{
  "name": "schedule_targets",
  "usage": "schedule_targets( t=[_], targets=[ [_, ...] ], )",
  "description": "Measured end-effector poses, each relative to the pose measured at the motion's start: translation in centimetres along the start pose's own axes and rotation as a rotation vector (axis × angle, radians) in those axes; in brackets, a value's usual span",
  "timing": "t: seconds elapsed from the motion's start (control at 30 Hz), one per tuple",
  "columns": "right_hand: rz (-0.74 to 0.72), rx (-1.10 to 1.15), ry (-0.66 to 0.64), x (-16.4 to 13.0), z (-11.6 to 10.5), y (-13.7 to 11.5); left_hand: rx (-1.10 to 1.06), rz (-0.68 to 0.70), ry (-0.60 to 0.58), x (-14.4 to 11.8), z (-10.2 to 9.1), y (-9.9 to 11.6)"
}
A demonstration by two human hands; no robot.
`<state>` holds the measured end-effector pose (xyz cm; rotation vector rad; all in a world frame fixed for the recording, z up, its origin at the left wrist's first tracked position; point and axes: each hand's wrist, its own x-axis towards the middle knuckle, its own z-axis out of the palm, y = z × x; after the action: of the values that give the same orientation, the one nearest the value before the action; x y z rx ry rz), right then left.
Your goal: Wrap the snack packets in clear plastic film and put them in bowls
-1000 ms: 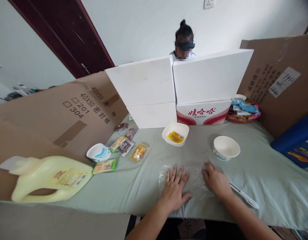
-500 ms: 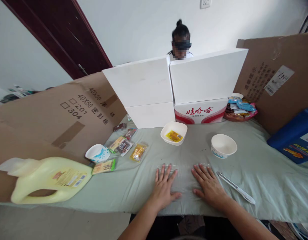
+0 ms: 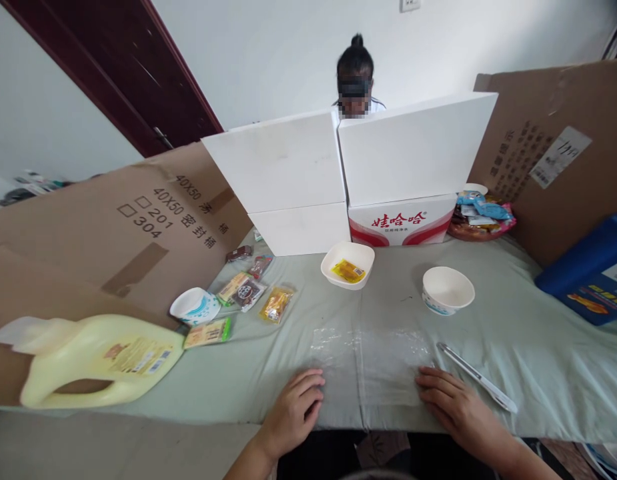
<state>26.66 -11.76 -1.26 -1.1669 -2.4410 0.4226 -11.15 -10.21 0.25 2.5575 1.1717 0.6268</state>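
A clear plastic sheet [image 3: 375,360] lies flat on the cloth between my hands, shiny along its far edge. My left hand [image 3: 294,410] rests at the sheet's left side, palm down, its fingers loosely bent with the thumb apart from them. On the other side, my right hand [image 3: 453,403] has its fingers stretched over the sheet's right edge. Neither hand visibly lifts anything. A grey-and-white utility knife [image 3: 478,378] lies just beyond the right fingers. Past the sheet are a squarish white bowl [image 3: 333,277] holding a yellow packet [image 3: 349,271] and a round paper bowl [image 3: 445,297].
Several wrapped snacks [image 3: 277,305] and a tipped paper bowl [image 3: 193,307] lie left. A yellow jug [image 3: 95,360] and a blue jug [image 3: 588,280] flank the table. White boxes [image 3: 293,167] stand across the back, a person [image 3: 355,70] behind. Right back, a snack basket [image 3: 481,233].
Both hands have drawn back toward the near edge and spread farther apart, uncovering the plastic sheet. The left fingers have gone from spread to loosely bent.
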Motion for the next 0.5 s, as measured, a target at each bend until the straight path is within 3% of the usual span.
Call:
schedule_targets(
  t=[0.13,0.27,0.4,0.5],
  targets=[
    [0.088,0.052,0.057,0.4,-0.2,-0.3,-0.046,-0.045,0.045,0.5,-0.3,-0.6],
    [0.272,0.076,0.151,2.0,0.3,-0.1,0.029,-0.211,0.121,2.0,0.1,-1.5],
    [0.421,-0.080,0.208,4.5,1.4,0.5,0.192,-0.366,0.151,4.6,1.3,-2.8],
    [0.498,-0.262,0.165,6.1,2.1,0.7,0.316,-0.463,0.105,6.5,2.2,-3.4]
  ],
)
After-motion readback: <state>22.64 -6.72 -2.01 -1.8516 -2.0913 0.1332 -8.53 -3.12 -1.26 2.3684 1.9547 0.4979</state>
